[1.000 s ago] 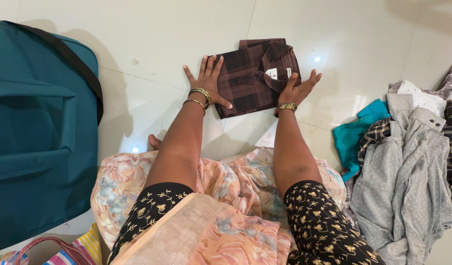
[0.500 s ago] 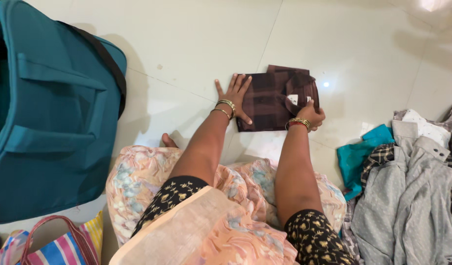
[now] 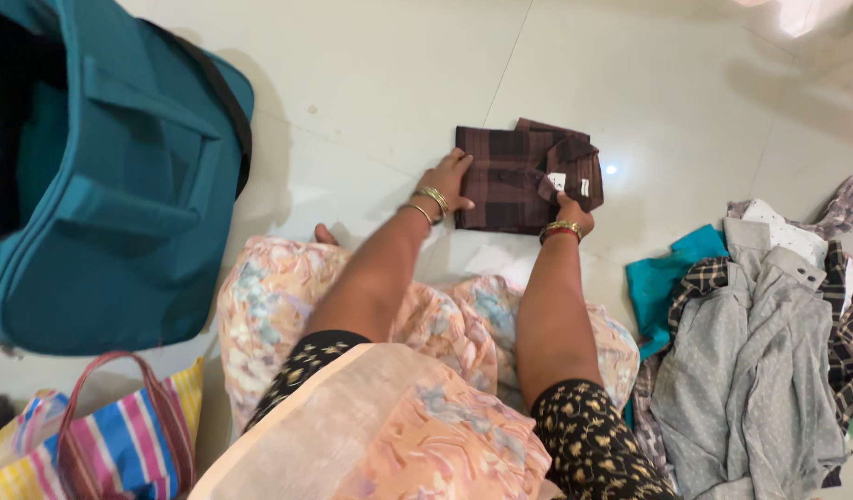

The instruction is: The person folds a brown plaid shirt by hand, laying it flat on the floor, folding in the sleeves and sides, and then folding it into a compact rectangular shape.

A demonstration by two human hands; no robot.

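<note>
A folded brown checked shirt (image 3: 514,176) lies on the pale tiled floor (image 3: 371,74) just above the middle of the frame. The left hand (image 3: 448,181) curls its fingers round the shirt's left edge, and the right hand (image 3: 567,208) grips its lower right corner near the collar, both closed on the cloth. A teal suitcase (image 3: 121,194) stands open at upper left, a striped bag (image 3: 102,444) sits at lower left, and a heap of clothes (image 3: 760,324) fills the right side

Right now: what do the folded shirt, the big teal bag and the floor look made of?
Folded shirt: woven cloth, likely cotton, matte brown plaid, creased. Teal bag: looks like synthetic fabric, stitched panels, soft sag. Floor: glossy pale tile, grout lines and lamp glare.
</note>
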